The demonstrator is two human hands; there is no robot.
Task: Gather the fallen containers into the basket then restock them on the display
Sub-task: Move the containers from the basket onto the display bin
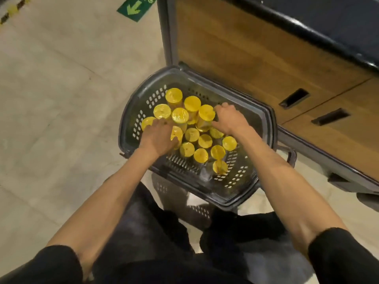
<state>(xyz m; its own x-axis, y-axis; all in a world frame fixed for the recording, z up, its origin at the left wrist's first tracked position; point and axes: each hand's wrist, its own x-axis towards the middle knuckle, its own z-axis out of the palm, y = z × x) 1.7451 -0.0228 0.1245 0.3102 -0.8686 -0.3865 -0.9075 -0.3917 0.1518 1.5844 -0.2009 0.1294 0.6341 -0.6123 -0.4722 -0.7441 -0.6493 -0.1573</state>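
A dark grey perforated basket stands on the floor in front of me, filled with several containers with yellow lids, most of them upright. My left hand reaches into the basket's left side and grips a tilted yellow-lidded container. My right hand is in the middle of the basket, its fingers curled round a taller yellow-lidded container. Both forearms stretch down from black sleeves.
A wooden display cabinet with a dark frame and two recessed drawer handles stands right behind the basket. The beige tiled floor spreads to the left, with a green arrow sign at the top. My dark trousers fill the bottom.
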